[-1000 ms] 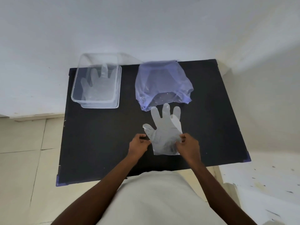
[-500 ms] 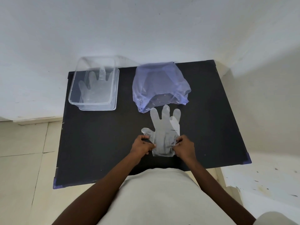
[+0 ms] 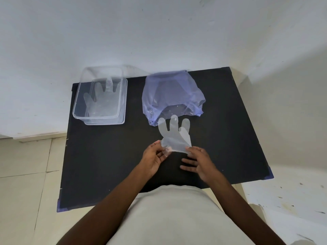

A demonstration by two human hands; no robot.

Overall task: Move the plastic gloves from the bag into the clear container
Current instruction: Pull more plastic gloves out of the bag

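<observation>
A translucent plastic glove lies on the black table, fingers pointing at the bluish plastic bag just behind it. My left hand pinches the glove's cuff at its left corner. My right hand touches the cuff's right corner with its fingers spread. The clear container stands at the table's back left with another glove lying flat inside it.
A white wall runs behind the table. Pale floor tiles show on the left, and a white paint-marked surface lies on the right. My light shirt fills the bottom of the view.
The glove's cuff has been folded or lifted, so the glove looks shorter. My right hand has opened its fingers, and both hands sit slightly nearer to me.
</observation>
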